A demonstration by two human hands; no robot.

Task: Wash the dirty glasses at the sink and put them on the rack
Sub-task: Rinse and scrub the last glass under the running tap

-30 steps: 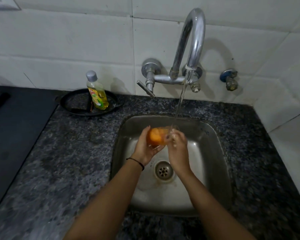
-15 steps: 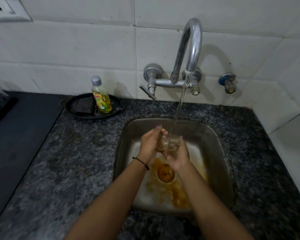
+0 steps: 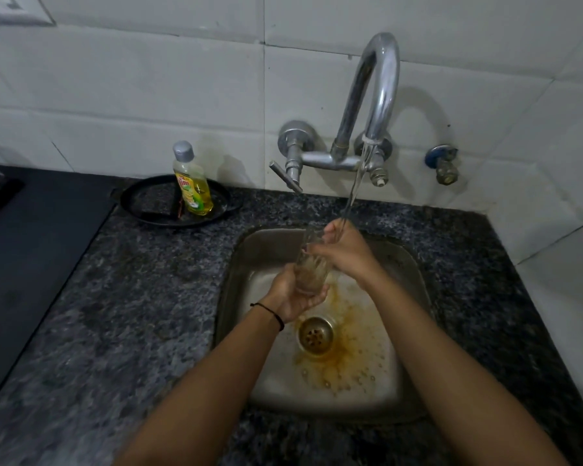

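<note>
1. The glass [image 3: 312,270] is held tilted above the sink [image 3: 260,245], under the water stream [image 3: 354,190].
2. The left hand [image 3: 292,297] is clamped in a grip round the glass's base.
3. The right hand [image 3: 345,252] is closed in a grip on its rim.
4. Orange residue [image 3: 345,351] is spread around the sink's drain [image 3: 315,334].

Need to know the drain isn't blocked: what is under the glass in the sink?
The left hand cups the base of the glass. Below, orange liquid lies round the drain strainer on the sink floor. The floor beneath that hand is hidden.
</note>
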